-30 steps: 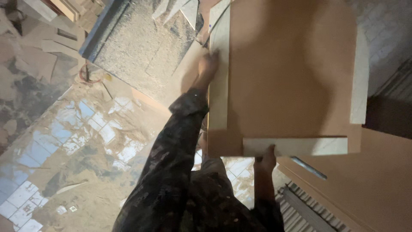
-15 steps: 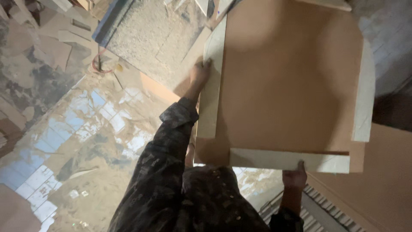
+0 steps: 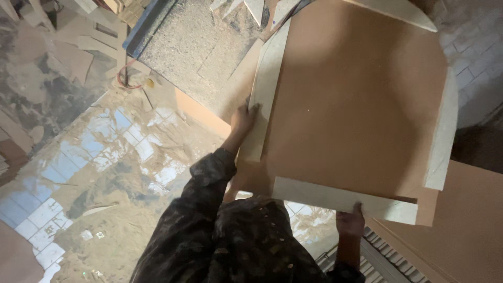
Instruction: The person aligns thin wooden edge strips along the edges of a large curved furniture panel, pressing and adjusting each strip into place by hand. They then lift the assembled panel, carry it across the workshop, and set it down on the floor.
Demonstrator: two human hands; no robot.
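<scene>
The floor (image 3: pixel 68 209) has pale blue and white tiles with lots of brown dust over them. Small white bits (image 3: pixel 86 235) lie on the dust near the bottom left. A big grey speckled slab (image 3: pixel 183 47) lies at the top, with a blue strip (image 3: pixel 146 23) along its left edge. A red cord (image 3: pixel 126 81) curls just beside the slab's lower left corner. Brown offcuts (image 3: pixel 78 52) lie scattered at the top left. A flat brown sheet (image 3: pixel 466 230) fills the bottom right corner. Just left of it sits a ridged white rail (image 3: pixel 387 259). Pale bricks (image 3: pixel 477 47) show at the top right.
</scene>
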